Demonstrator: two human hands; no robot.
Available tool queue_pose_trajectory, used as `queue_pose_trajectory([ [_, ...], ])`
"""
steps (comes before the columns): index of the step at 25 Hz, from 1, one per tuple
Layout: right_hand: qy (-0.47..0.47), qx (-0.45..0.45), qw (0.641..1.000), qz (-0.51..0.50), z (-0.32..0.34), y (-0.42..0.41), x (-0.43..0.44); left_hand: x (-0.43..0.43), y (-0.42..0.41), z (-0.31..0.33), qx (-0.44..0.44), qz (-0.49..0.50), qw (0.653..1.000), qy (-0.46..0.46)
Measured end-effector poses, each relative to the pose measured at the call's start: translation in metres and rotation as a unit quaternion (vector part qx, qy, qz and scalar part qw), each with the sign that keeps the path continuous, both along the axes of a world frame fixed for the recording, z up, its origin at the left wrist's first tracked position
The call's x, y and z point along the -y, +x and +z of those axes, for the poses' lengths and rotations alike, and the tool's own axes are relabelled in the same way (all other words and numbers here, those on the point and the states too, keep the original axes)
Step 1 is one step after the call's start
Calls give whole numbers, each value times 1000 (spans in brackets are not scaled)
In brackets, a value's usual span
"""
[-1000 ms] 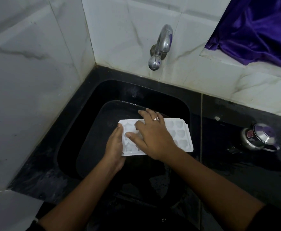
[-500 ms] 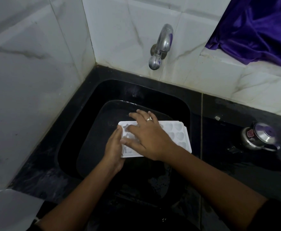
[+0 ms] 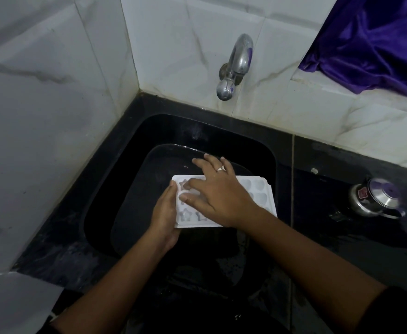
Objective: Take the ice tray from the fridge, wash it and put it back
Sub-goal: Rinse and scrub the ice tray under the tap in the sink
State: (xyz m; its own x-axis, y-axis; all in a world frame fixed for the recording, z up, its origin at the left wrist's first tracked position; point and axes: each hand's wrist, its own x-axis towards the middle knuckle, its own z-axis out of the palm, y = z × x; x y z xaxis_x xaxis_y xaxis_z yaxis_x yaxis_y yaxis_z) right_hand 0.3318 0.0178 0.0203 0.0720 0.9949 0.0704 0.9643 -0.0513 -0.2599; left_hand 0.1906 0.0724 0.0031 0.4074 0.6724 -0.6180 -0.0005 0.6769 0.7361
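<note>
Silver ring (image 3: pixel 221 168) on right hand (image 3: pixel 221 198); dark sleeve (image 3: pixel 402 312), forearms bare.

Basin middle: taken up by white plastic ice tray (image 3: pixel 258 191) inside black rectangular sink (image 3: pixel 173 131).
Overhead: chrome wall tap (image 3: pixel 236 66) jutting above rear rim; open air beneath.
Left: white marble-tiled wall (image 3: pixel 52 116), close.
Right: bare black counter (image 3: pixel 330 237); small steel lidded pot (image 3: pixel 376 201) far side.

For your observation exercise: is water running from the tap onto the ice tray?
No, no stream shows below the tap, while the left hand grips the ice tray and the right hand rests on it.
</note>
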Motion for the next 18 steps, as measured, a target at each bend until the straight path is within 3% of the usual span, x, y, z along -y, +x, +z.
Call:
queue_pose_trajectory([
  [18, -10, -1, 1000, -19, -1, -5, -6, 1, 5, 2, 14, 0, 1000, 2],
])
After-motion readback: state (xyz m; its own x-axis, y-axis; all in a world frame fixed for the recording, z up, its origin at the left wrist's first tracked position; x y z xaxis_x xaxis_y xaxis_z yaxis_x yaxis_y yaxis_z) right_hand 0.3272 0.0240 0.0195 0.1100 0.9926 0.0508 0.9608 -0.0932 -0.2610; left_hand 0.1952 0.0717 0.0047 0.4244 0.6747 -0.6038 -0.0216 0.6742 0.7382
